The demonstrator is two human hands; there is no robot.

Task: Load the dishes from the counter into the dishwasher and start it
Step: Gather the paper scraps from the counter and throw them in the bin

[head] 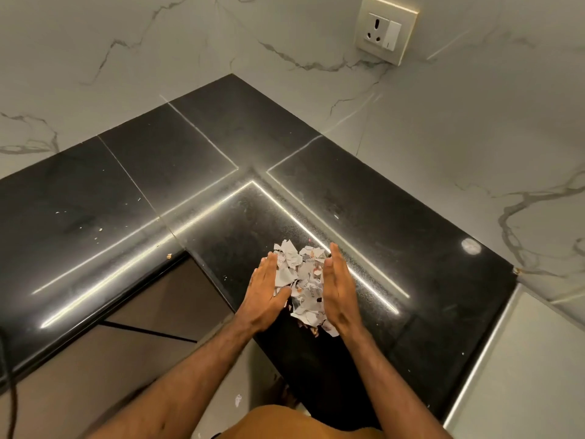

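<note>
A heap of torn paper scraps (pixel 302 280) lies on the black stone counter (pixel 196 172), near its front edge. My left hand (pixel 267 294) rests with straight fingers against the heap's left side. My right hand (pixel 340 288) stands on its edge along the heap's right side, fingers straight. The scraps sit between the two palms. No dishes and no dishwasher are in view.
The counter runs in an L shape into a corner of white marbled wall. A wall socket with a switch (pixel 384 31) sits high on the right wall. Small crumbs (pixel 169 256) dot the counter. Brown cabinet fronts (pixel 164 308) lie below the counter edge.
</note>
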